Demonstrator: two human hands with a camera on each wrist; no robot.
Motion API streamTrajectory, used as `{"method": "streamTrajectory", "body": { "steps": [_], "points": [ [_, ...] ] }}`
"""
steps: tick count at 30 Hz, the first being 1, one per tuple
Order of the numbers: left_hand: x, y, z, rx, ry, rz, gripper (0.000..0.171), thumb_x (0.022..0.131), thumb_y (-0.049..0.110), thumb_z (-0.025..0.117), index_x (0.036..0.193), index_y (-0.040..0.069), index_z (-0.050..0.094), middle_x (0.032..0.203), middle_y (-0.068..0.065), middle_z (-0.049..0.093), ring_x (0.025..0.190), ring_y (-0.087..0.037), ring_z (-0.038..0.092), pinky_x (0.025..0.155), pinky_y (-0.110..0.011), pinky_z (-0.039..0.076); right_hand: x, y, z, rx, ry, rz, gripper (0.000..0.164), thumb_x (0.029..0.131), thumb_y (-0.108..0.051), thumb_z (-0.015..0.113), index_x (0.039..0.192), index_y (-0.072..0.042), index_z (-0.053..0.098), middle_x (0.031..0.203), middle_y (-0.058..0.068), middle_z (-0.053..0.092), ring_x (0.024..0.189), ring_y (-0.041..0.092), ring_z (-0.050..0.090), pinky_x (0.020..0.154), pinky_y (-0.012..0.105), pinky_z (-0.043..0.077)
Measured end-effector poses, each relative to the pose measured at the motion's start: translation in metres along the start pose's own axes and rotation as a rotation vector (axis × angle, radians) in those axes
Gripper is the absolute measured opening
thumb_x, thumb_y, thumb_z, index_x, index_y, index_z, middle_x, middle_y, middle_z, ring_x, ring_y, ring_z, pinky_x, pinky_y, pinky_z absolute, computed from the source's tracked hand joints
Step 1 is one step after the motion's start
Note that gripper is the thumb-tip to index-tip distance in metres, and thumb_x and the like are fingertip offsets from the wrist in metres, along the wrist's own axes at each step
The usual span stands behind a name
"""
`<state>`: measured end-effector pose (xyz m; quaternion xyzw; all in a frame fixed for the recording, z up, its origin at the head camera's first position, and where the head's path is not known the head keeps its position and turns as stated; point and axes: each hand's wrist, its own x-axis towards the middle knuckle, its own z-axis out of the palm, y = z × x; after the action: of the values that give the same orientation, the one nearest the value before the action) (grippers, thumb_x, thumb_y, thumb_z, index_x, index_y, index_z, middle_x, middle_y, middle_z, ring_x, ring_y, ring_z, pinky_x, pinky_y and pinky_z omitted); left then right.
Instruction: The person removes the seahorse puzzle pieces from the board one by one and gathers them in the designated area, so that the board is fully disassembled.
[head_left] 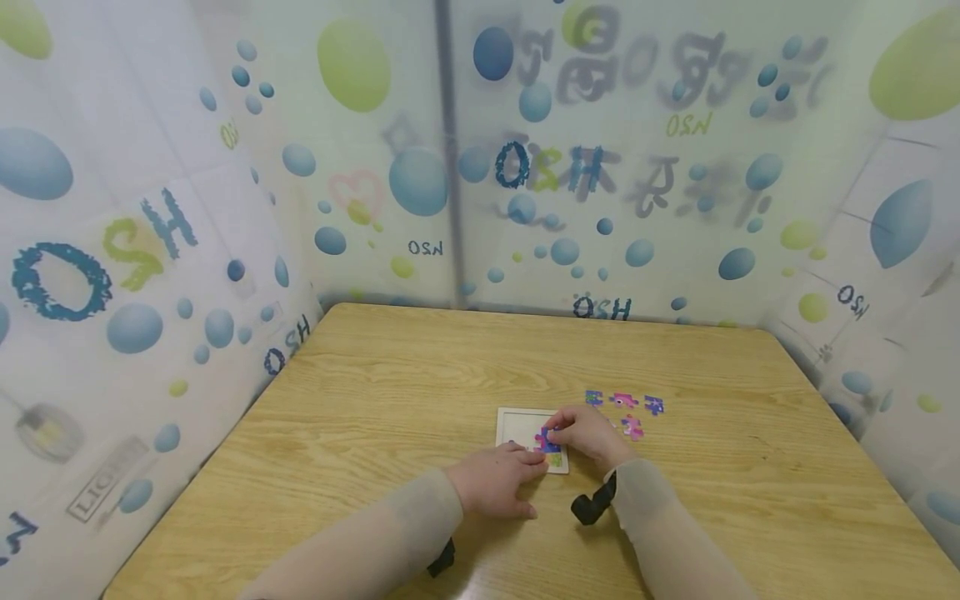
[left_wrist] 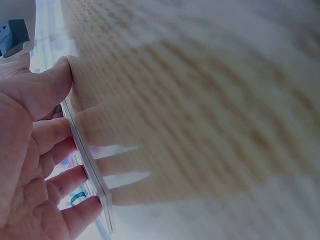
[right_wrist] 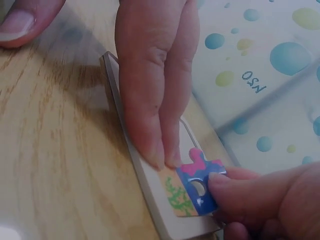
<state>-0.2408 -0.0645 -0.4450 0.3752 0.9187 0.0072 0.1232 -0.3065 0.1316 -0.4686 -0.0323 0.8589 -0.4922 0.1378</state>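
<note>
A shallow white puzzle tray [head_left: 499,425] lies flat on the wooden table. My right hand [head_left: 591,433] pinches a blue and pink jigsaw piece [right_wrist: 188,181] between thumb and finger, at the tray's right side. Directly beside that piece, in the tray's near right corner, is an orange piece with green seaweed [right_wrist: 176,196]. My left hand [head_left: 498,482] reaches over the tray's near edge, its extended fingertips [right_wrist: 154,156] pressing down by the orange piece. Part of the tray is hidden under this hand.
Several loose jigsaw pieces lie beyond my right hand, among them a pink one [head_left: 624,401], a blue one [head_left: 654,405] and another pink one [head_left: 633,428]. Patterned curtains [head_left: 360,267] enclose the table's [head_left: 375,375] back and sides.
</note>
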Motion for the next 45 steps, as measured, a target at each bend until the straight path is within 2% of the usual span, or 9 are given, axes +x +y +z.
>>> {"method": "streamTrajectory", "body": {
  "steps": [10, 26, 35, 45],
  "points": [
    [0.0019, 0.0003, 0.0013, 0.002, 0.006, 0.0, 0.069, 0.088, 0.052, 0.062, 0.146, 0.021, 0.044, 0.152, 0.007, 0.035, 0.14, -0.02, 0.032, 0.113, -0.035, 0.03, -0.0007, -0.0009, -0.0008, 0.013, -0.002, 0.033, 0.005, 0.086, -0.007, 0.07, 0.09, -0.01, 0.073, 0.093, 0.005, 0.06, 0.092, 0.024, 0.05, 0.083, 0.039, 0.038],
    [0.0012, 0.0012, -0.0029, -0.004, 0.004, 0.001, 0.068, 0.088, 0.052, 0.062, 0.145, 0.021, 0.045, 0.152, 0.007, 0.036, 0.139, -0.021, 0.034, 0.112, -0.035, 0.031, 0.0018, 0.0005, -0.0025, 0.037, -0.025, 0.033, 0.007, 0.087, -0.006, 0.068, 0.092, -0.01, 0.072, 0.091, 0.006, 0.06, 0.089, 0.023, 0.05, 0.078, 0.034, 0.038],
    [0.0008, 0.0006, -0.0022, -0.012, 0.002, -0.001, 0.069, 0.087, 0.053, 0.062, 0.145, 0.021, 0.044, 0.152, 0.007, 0.036, 0.139, -0.023, 0.034, 0.111, -0.035, 0.032, 0.0003, -0.0015, -0.004, 0.124, -0.06, 0.062, 0.008, 0.087, -0.012, 0.07, 0.095, -0.01, 0.073, 0.097, 0.005, 0.062, 0.092, 0.023, 0.05, 0.08, 0.035, 0.04],
    [0.0005, 0.0007, -0.0015, 0.002, 0.007, 0.006, 0.069, 0.087, 0.054, 0.062, 0.145, 0.021, 0.044, 0.151, 0.006, 0.037, 0.138, -0.024, 0.035, 0.111, -0.036, 0.032, -0.0043, -0.0068, 0.0014, 0.154, -0.098, 0.034, 0.009, 0.086, -0.01, 0.07, 0.094, -0.009, 0.074, 0.095, 0.005, 0.064, 0.093, 0.023, 0.049, 0.08, 0.037, 0.036]
  ]
}}
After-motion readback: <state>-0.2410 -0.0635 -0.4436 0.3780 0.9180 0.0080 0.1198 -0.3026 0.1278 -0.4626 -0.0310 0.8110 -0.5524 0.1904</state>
